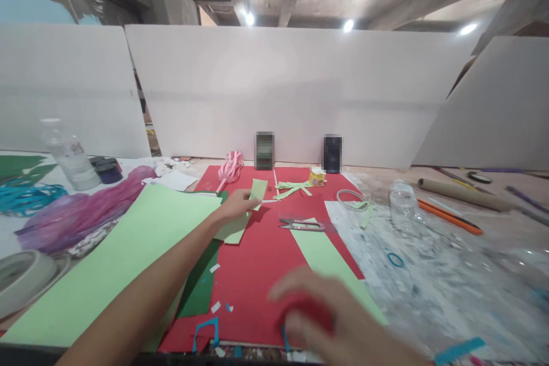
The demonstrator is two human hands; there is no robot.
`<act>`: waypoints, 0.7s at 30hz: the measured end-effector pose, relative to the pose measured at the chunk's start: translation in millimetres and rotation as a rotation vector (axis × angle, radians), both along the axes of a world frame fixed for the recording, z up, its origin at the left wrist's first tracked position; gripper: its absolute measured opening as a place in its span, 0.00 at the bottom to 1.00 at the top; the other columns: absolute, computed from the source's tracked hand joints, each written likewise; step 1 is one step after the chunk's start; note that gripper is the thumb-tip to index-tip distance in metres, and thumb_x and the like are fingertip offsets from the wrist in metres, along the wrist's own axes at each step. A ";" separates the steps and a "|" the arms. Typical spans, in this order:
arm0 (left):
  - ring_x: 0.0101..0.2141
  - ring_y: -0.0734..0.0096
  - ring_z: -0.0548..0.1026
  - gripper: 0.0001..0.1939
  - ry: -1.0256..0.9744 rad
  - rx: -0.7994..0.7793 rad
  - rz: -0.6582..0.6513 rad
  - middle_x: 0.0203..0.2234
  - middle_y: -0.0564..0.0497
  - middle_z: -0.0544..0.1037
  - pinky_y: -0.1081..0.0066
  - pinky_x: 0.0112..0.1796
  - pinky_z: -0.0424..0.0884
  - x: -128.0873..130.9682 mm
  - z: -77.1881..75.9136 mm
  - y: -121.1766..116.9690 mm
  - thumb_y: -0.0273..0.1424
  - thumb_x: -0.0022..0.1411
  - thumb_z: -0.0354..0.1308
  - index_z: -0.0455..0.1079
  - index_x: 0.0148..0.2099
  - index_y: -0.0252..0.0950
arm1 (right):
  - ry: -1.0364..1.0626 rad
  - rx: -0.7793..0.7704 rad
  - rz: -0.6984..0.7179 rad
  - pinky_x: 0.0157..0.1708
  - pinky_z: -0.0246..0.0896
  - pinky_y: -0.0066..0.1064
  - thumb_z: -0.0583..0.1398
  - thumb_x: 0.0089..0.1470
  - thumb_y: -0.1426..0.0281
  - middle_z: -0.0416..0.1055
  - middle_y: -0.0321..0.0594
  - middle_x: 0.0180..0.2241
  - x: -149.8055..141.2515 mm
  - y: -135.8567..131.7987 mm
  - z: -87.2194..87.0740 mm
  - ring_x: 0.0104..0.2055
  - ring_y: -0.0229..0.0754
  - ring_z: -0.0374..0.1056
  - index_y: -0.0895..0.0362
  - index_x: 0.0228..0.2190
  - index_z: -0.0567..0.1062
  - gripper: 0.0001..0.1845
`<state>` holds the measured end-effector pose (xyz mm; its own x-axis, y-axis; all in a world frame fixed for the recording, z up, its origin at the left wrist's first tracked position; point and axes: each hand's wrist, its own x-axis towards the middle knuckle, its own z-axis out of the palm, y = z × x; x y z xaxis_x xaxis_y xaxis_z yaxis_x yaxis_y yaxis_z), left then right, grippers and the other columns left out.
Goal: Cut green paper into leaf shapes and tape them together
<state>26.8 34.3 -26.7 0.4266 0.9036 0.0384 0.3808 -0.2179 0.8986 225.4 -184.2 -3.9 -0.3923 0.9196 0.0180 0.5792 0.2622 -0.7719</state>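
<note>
My left hand reaches forward over the red sheet and pinches a light green paper strip between thumb and fingers. My right hand hovers close to the camera above the near edge of the red sheet; it is blurred, its fingers curled, and I cannot make out anything in it. Small grey snips lie on the red sheet just right of the left hand. Cut green strips lie further back, next to a small yellow pot.
A large light green sheet lies at left over a dark green one. Purple tissue, a water bottle and tape rolls sit at left. Another bottle, a cardboard tube and orange sticks lie at right. White boards wall the back.
</note>
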 end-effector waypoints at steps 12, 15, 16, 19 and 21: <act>0.26 0.70 0.71 0.12 -0.222 -0.148 -0.043 0.25 0.51 0.72 0.73 0.25 0.67 17.0 9.8 -44.6 0.38 0.54 0.56 0.66 0.36 0.34 | -0.528 0.125 0.004 0.28 0.54 0.30 0.56 0.54 0.58 0.69 0.43 0.32 63.0 151.3 -1.5 0.32 0.43 0.64 0.57 0.31 0.71 0.14; 0.27 0.72 0.71 0.14 -0.295 -0.186 0.000 0.28 0.49 0.72 0.73 0.27 0.67 16.3 6.8 -45.6 0.40 0.56 0.57 0.67 0.34 0.33 | -0.540 0.143 0.018 0.30 0.54 0.31 0.59 0.50 0.61 0.67 0.44 0.33 67.8 146.8 -2.9 0.33 0.44 0.62 0.56 0.29 0.69 0.11; 0.27 0.73 0.71 0.15 -0.332 -0.205 0.008 0.28 0.49 0.72 0.73 0.28 0.68 16.4 6.1 -45.7 0.41 0.55 0.58 0.67 0.33 0.33 | -0.550 0.159 0.009 0.30 0.54 0.31 0.59 0.50 0.62 0.67 0.43 0.33 68.3 147.0 -4.0 0.33 0.44 0.61 0.56 0.28 0.68 0.10; 0.29 0.71 0.72 0.16 -0.448 -0.279 -0.001 0.28 0.49 0.72 0.70 0.33 0.71 17.7 5.6 -46.2 0.42 0.53 0.60 0.69 0.32 0.32 | -0.517 0.167 -0.028 0.28 0.52 0.31 0.57 0.52 0.62 0.65 0.41 0.30 67.4 149.1 -6.9 0.30 0.42 0.59 0.55 0.25 0.64 0.11; 0.30 0.70 0.73 0.15 -0.485 -0.310 -0.016 0.29 0.49 0.72 0.68 0.34 0.72 18.7 6.1 -46.9 0.39 0.52 0.62 0.70 0.33 0.32 | -0.434 0.149 -0.078 0.26 0.51 0.31 0.55 0.54 0.59 0.64 0.39 0.28 64.5 148.9 -6.0 0.27 0.41 0.57 0.55 0.26 0.61 0.13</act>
<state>45.5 -12.7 -20.6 0.4399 0.8974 -0.0331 -0.0919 0.0817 0.9924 289.8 -35.3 -9.9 -0.3222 0.9467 0.0015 0.8629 0.2943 -0.4109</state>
